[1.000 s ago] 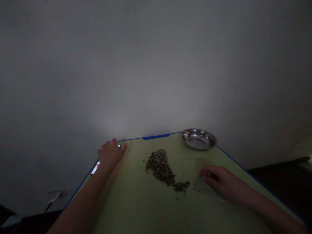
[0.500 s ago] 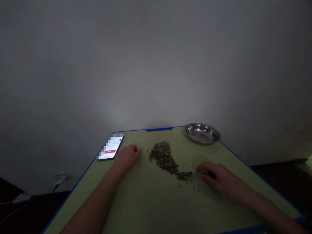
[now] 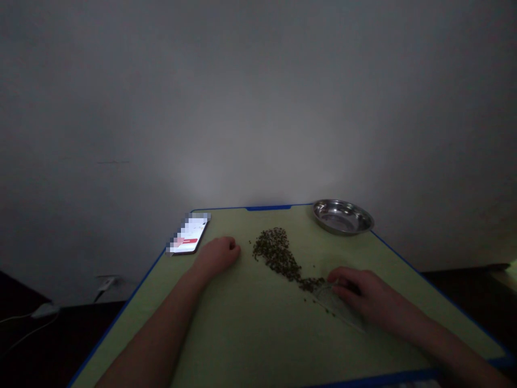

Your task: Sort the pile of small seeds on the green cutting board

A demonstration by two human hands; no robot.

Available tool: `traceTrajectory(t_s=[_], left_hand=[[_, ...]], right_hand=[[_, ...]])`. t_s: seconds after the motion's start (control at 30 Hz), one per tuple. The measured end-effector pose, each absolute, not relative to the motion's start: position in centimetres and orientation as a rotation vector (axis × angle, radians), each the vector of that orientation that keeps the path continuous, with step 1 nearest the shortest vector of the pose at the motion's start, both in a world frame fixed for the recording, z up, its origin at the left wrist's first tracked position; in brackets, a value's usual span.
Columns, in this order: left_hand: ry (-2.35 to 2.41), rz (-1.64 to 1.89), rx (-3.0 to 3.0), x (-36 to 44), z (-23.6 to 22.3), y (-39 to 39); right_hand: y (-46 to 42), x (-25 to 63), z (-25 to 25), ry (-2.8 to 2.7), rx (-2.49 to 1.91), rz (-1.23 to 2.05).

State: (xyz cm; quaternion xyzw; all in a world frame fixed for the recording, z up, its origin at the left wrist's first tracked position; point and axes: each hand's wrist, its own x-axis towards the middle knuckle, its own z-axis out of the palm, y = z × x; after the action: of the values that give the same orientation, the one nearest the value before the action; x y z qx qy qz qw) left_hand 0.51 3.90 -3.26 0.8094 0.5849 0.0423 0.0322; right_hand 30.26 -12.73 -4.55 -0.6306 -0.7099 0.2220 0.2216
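A spread of small dark grains (image 3: 277, 253), perhaps beans or seeds, lies on the light green table (image 3: 242, 334). It narrows toward a see-through plastic bag (image 3: 341, 310) that lies flat at the lower right. My right hand (image 3: 361, 288) pinches the upper edge of this bag between thumb and fingers, beside the grains at its end. Left of the grains, my left hand (image 3: 218, 253) rests on the table with its fingers curled in. Nothing shows in it, and it is close to the phone (image 3: 191, 237).
A shallow steel bowl (image 3: 343, 217) stands at the table's back right corner. The phone lies at the back left edge with its screen lit. Behind the table rises a grey wall (image 3: 258, 108). A plug and cables (image 3: 105, 284) are low at the left.
The view has shifted slightly, so everything sits a little farther right and higher. My right hand still pinches the bag; the left hand and the grains look the same.
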Motion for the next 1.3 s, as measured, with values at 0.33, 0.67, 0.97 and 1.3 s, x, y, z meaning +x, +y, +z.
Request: traceTrajectory(t_s=[0.33,0.67,0.97,1.3], left_hand=[[1.772,0.143,2.478,0.5,-3.3,3.9],[1.775,0.101,2.504,0.7,-3.3,3.9],[1.754,0.113,2.496,0.6,-3.2,3.8],[1.751,0.119,2.497,0.6,-3.2,3.7]], right_hand=[[-12.3,29.7,-4.8,-1.944,-1.732,0.578],[-12.0,28.5,-4.6,-1.971,-1.645,0.586],[-12.3,27.4,-4.7,-1.988,-1.634,0.626],[-13.5,26.5,-4.4,-2.011,-1.696,0.618]])
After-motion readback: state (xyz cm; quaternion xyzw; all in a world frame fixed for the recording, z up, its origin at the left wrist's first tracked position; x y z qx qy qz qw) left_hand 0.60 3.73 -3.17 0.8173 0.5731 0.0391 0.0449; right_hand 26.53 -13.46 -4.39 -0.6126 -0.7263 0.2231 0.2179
